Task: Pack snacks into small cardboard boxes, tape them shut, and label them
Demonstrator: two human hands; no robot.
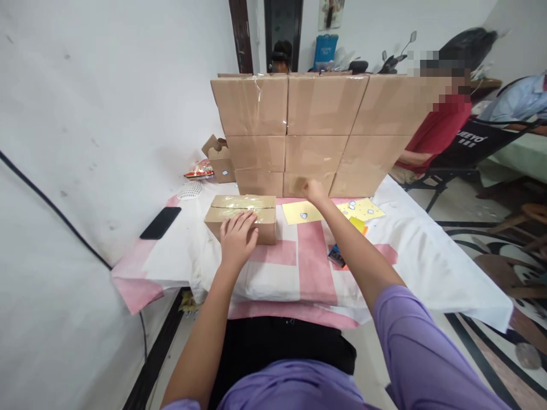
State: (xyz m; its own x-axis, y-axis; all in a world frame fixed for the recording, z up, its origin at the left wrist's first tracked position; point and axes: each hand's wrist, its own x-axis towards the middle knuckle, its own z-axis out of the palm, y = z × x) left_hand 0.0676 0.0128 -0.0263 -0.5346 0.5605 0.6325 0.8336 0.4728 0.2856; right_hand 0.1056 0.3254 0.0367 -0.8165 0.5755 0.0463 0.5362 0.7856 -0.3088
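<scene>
My left hand (237,236) rests with fingers spread on the near side of a small taped cardboard box (241,215) lying on the table. My right hand (315,190) is stretched far forward, fingers curled, touching the bottom middle box of a stacked wall of cardboard boxes (314,134) at the table's far side. What the right fingers hold, if anything, is hidden. Just in front of that hand lies a yellow sticker sheet (301,212).
A white and pink cloth (299,267) covers the table. A black phone (161,222) lies at the left, more yellow sheets (362,209) at the right, a small open carton (220,159) by the wall. A person in red (436,128) sits behind the boxes.
</scene>
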